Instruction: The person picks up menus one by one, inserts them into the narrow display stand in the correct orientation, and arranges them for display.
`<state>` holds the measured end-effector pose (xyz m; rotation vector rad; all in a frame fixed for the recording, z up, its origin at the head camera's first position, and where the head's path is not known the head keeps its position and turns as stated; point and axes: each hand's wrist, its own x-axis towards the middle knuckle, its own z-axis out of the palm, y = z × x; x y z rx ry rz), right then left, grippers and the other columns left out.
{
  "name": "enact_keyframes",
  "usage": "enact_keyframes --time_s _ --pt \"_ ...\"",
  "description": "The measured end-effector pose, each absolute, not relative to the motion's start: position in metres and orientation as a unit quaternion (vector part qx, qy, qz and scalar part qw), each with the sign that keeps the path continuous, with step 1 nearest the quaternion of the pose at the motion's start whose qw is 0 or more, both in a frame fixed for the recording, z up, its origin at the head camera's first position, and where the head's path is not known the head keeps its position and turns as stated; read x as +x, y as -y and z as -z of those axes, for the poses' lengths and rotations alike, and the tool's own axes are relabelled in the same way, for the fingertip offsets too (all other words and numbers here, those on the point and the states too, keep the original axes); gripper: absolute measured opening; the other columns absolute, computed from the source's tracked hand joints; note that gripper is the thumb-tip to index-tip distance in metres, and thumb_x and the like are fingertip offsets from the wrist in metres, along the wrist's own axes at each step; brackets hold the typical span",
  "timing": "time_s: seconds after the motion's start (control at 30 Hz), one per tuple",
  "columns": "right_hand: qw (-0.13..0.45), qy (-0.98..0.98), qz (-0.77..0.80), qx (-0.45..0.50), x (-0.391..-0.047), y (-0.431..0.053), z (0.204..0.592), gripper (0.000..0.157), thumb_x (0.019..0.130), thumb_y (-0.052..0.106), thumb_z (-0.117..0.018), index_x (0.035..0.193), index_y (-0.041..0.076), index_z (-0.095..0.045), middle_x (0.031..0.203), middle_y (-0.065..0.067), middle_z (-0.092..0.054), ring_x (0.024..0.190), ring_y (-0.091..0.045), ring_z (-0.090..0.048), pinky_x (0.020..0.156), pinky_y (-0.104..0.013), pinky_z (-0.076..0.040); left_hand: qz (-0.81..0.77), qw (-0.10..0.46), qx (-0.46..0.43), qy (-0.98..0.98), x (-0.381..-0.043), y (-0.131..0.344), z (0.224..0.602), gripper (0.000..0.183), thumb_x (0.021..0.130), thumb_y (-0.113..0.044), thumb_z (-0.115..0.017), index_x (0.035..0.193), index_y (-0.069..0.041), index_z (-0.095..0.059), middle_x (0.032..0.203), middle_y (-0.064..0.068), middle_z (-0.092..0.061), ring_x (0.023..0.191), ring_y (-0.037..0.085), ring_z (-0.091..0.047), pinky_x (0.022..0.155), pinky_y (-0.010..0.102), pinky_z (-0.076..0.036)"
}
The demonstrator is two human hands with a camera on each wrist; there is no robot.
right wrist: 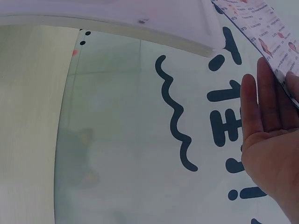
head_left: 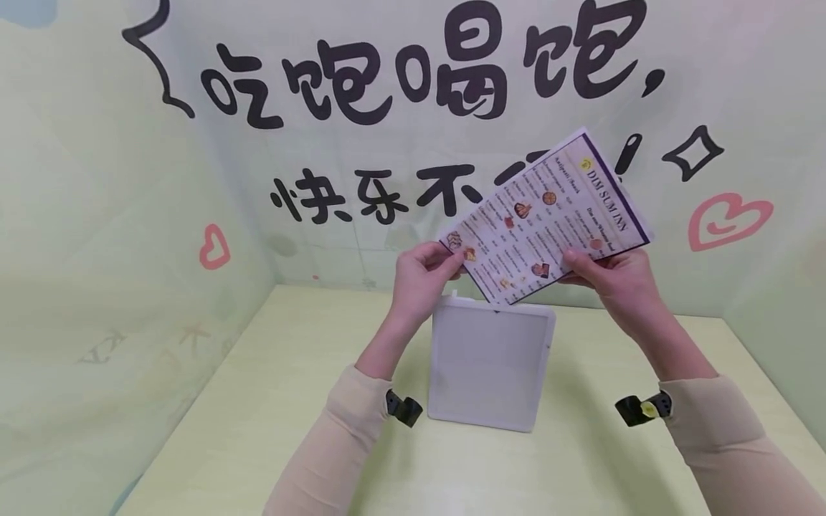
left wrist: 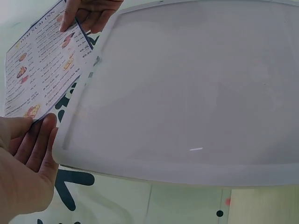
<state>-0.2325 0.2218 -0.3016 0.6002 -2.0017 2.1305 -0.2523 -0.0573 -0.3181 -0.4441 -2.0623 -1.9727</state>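
Aloft, both grips [head_left: 418,278] [head_left: 621,281] on menu [head_left: 545,218]

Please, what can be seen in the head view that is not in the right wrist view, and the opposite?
Only the head view: the left hand pinching a corner of the menu, the menu title "DIM SUM INN", and both beige sleeves.

Only the right wrist view: the dark wavy line on the wall, and two black dots near the table.

Both: the right hand holding the menu, the white framed panel, the table, and the wall with black lettering.
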Motion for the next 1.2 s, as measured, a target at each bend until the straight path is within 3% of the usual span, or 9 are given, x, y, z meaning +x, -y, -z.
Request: enact_keyframes --time_s 0.33,0.57,0.9,1.2 --pt "0.041 0.675 -0.708 0.203 -0.234 -0.229 0.305 0.043 0.101 0.003 -0.063 0.144 0.007 -0.056 0.126 -0.001 -0.072 0.099 -0.021 -0.075 0.083 -0.033 -0.06 0.644 0.074 -0.147 0.747 -0.248 0.064 0.324 0.014 0.095 -0.01 -0.074 0.103 0.002 -0.075 0.093 0.011 -0.076 0.086 0.023 -0.074 0.085 0.035 -0.058" --pt "-0.015 0.621 -0.763 0.179 -0.235 -0.231 0.308 0.037 0.102 0.009 -0.064 0.139 0.007 -0.062 0.127 -0.003 -0.072 0.104 -0.023 -0.074 0.089 -0.033 -0.058 0.613 0.044 -0.139 0.776 -0.246 0.069 0.329 0.02 0.092 -0.015 -0.078 0.104 0.001 -0.077 0.094 0.01 -0.076 0.085 0.018 -0.064 0.071 0.028 -0.05" --pt "-0.004 0.637 -0.754 0.163 -0.235 -0.23 0.313 0.03 0.1 0.012 -0.067 0.13 0.007 -0.069 0.118 -0.001 -0.075 0.098 -0.02 -0.075 0.087 -0.03 -0.058 0.622 0.021 -0.123 0.773 -0.247 0.073 0.336 0.021 0.092 -0.017 -0.078 0.104 0.0 -0.076 0.095 0.008 -0.075 0.086 0.019 -0.066 0.074 0.028 -0.053" --pt "-0.002 0.668 -0.724 0.173 -0.236 -0.234 0.306 0.025 0.101 0.011 -0.065 0.126 0.007 -0.07 0.116 -0.002 -0.075 0.095 -0.021 -0.075 0.085 -0.03 -0.059 0.637 0.04 -0.121 0.76 -0.246 0.074 0.334 0.018 0.093 -0.016 -0.076 0.101 0.0 -0.075 0.093 0.008 -0.071 0.085 0.018 -0.062 0.072 0.027 -0.051"
